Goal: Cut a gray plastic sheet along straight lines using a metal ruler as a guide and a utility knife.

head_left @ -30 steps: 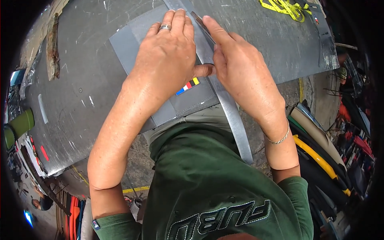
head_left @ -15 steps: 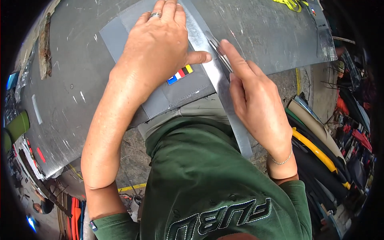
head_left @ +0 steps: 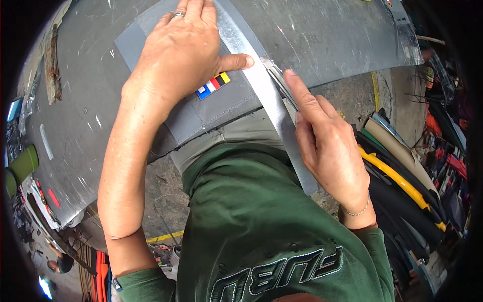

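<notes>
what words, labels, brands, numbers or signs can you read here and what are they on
Green shirt: large dark letters with pale outlines, legible but not copied here.
Sleeve tag: too small to read.
Coloured patch on the grey panel: no readable lettering.

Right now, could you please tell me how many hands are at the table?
2: the left hand lies on the grey sheet, thumb over the ruler; the right hand, right of the ruler, holds a slim tool.
</notes>
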A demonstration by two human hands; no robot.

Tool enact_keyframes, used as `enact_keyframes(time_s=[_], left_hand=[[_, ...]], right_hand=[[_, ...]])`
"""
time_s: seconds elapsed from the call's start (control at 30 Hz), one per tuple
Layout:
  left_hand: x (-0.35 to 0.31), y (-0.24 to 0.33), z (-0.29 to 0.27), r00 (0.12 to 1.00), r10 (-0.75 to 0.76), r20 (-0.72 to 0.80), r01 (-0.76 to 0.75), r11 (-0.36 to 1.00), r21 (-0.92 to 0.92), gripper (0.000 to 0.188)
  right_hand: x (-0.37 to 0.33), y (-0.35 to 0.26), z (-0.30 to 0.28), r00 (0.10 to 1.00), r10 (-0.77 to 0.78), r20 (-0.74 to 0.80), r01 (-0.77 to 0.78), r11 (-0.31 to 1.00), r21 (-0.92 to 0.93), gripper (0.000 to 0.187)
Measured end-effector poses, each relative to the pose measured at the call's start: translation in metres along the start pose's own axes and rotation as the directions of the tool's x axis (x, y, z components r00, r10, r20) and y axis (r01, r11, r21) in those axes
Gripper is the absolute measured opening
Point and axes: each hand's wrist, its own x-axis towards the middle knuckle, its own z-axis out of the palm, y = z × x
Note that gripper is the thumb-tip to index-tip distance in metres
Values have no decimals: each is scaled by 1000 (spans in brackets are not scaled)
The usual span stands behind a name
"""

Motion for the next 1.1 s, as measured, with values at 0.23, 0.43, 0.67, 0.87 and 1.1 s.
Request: enact_keyframes(time_s=[0.23, 0.43, 0.67, 0.87, 1.1], left_hand=[[1, 5, -16, 1000, 12, 5, -12, 1000, 10, 110], [0, 17, -34, 996, -62, 60, 65, 996, -63, 111], [7, 9, -23, 987, -115, 112, 121, 992, -46, 114], [8, 10, -27, 980, -123, 158, 136, 988, -72, 116], [3, 30, -45, 971, -170, 170, 184, 981, -68, 117]], right_hand=[[-6, 26, -5, 993, 20, -113, 4, 980, 201, 58], [-4, 60, -47, 950, -26, -310, 70, 989, 130, 45], [77, 60, -66, 834, -342, -433, 418, 904, 91, 27], [156, 26, -25, 912, -39, -408, 378, 464, 801, 39], [207, 0, 28, 961, -265, -75, 153, 287, 946, 54]])
